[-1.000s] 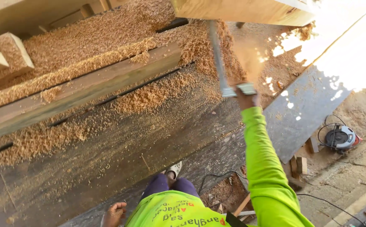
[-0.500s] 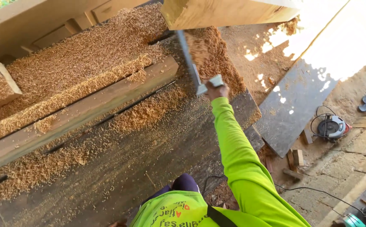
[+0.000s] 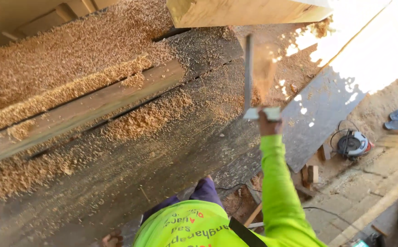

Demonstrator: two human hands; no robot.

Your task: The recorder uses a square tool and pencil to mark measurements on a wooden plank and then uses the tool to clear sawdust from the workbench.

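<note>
above right hand (image 3: pixel 269 124) fingers, perhaps square (image 3: pixel 253 87)

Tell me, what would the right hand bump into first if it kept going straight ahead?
Probably the pale beam: the right hand and its square point that way. Depth is unclear.
</note>
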